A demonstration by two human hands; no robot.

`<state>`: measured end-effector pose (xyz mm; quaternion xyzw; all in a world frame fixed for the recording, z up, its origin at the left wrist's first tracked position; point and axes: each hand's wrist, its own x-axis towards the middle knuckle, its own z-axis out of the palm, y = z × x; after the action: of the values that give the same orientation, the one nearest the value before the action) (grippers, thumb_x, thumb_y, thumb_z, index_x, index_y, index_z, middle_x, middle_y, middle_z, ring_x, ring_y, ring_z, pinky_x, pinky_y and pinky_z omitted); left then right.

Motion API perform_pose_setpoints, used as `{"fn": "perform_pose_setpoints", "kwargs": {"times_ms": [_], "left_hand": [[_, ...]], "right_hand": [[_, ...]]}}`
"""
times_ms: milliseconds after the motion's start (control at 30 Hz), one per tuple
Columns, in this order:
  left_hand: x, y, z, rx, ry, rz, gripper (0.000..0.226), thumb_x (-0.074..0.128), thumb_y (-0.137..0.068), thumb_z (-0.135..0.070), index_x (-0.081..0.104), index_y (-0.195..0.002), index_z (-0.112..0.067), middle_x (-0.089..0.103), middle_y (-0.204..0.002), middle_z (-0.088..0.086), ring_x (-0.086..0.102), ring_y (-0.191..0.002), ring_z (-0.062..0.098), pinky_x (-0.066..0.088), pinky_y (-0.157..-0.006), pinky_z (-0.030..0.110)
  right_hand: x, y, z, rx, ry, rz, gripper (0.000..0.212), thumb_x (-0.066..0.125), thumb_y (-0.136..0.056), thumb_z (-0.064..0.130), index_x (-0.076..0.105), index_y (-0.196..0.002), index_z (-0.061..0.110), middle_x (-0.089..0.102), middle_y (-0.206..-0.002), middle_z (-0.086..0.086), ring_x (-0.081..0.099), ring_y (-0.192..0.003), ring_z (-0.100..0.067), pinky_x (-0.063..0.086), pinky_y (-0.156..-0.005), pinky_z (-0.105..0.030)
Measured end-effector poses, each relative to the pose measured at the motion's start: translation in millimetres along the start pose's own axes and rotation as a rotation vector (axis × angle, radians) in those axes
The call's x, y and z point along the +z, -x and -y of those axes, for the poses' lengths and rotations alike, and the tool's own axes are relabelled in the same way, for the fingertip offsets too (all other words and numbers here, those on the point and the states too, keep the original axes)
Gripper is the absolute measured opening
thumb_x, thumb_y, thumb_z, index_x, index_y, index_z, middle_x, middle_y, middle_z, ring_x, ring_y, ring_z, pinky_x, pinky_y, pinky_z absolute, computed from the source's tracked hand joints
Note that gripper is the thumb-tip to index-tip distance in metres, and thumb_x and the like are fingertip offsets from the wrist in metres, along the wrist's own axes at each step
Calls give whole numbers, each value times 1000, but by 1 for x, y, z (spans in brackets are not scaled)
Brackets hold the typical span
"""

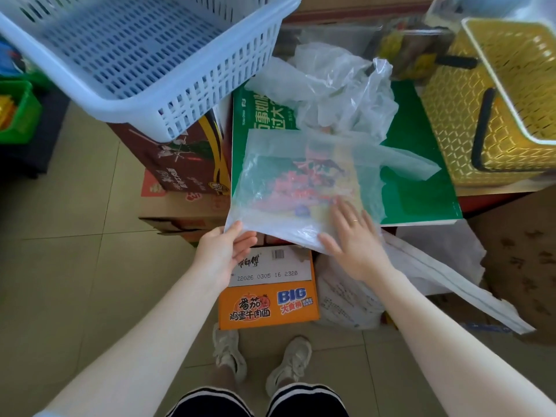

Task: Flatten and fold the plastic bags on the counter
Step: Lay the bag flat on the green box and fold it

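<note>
Crumpled bags (pixel 337 85) behind flattened bag (pixel 301 182), yellow basket (pixel 493 121) right

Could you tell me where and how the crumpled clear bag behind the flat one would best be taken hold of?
Probably by the loose peak sticking up at its right, pinched from above. The crumpled clear bag lies bunched on the green box, behind the flat bag that the left hand pinches and the right hand presses. That raised flap is free of the yellow basket.

Looks like a small shop or stockroom: stacked noodle cartons (pixel 268 299), plastic shopping baskets (pixel 508 97), tiled floor (pixel 75 266).
</note>
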<state>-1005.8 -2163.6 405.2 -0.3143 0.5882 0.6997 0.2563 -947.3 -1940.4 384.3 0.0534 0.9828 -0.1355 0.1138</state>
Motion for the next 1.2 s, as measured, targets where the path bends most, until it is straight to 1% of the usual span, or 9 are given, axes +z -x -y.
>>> {"fn": "perform_pose_setpoints", "kwargs": {"times_ms": [67, 167, 300, 433, 567, 700, 867, 1033, 1200], "left_hand": [[2, 5, -7, -48, 82, 29, 4, 54, -93, -16, 57, -92, -14, 69, -72, 2, 66, -55, 6, 48, -54, 21], [0, 13, -16, -13, 129, 65, 8, 52, -93, -14, 56, -100, -13, 69, -62, -1, 65, -52, 7, 48, -58, 23], [-14, 16, -23, 300, -154, 136, 40, 56, -91, -26, 44, -129, -26, 62, -67, -1, 58, -61, 11, 47, -70, 28], [-43, 2, -28, 736, -781, 317, 66, 65, -56, -72, 42, -117, -59, 41, -122, -12, 41, -110, 11, 33, -96, 26], [-47, -15, -39, 856, -928, 386, 34, 73, -75, -29, 59, -105, -37, 23, -144, -15, 19, -136, 11, 16, -110, 35], [-39, -19, -53, 684, -782, 406, 13, 52, -92, -22, 58, -103, -27, 62, -107, -12, 56, -102, 7, 42, -90, 29], [-22, -39, -62, 725, -884, 242, 21, 41, -97, -24, 53, -89, -8, 61, -74, -6, 56, -67, 6, 41, -58, 19], [-5, -68, -66, 728, -1119, 114, 24, 33, -99, -25, 40, -84, -9, 51, -69, 9, 52, -65, 31, 35, -53, 33], [6, -83, -63, 830, -1315, 23, 24, 28, -100, -25, 43, -99, -7, 49, -68, 7, 50, -61, 29, 31, -46, 31]], "right_hand": [[-3, 5, 23, -155, 116, -51, 87, 40, -80, 69, 28, -145, 13, 27, -153, -7, 28, -139, -23, 20, -114, -45], [2, 6, 40, -118, 156, -231, 54, 74, -70, 16, 55, -120, 7, 61, -121, -14, 60, -108, -32, 44, -95, -44], [-23, 9, 38, 161, -104, -180, 29, 49, -79, -6, 57, -104, 7, 62, -103, -9, 56, -93, -31, 37, -70, -33], [-52, 7, 25, 77, -159, 123, 18, 42, -94, 9, 55, -107, 6, 64, -107, -16, 58, -93, -32, 47, -73, -37], [-78, 2, 23, 50, -163, 393, 30, 40, -97, 13, 44, -127, 9, 55, -125, -11, 53, -112, -30, 42, -90, -37], [-94, -9, 27, 91, -128, 364, 29, 44, -96, 20, 51, -119, 4, 57, -120, -11, 53, -111, -28, 41, -93, -38], [-100, -31, 23, 158, 6, 243, 8, 47, -87, 13, 52, -82, 8, 55, -85, -9, 53, -85, -30, 43, -71, -37], [-81, -47, 20, 351, 86, 20, 20, 41, -92, 17, 58, -96, 9, 61, -97, -14, 57, -91, -34, 41, -71, -33], [-50, -64, 8, 315, 215, 9, 30, 35, -96, 22, 56, -112, 7, 48, -121, -13, 44, -115, -33, 34, -96, -41]]}}
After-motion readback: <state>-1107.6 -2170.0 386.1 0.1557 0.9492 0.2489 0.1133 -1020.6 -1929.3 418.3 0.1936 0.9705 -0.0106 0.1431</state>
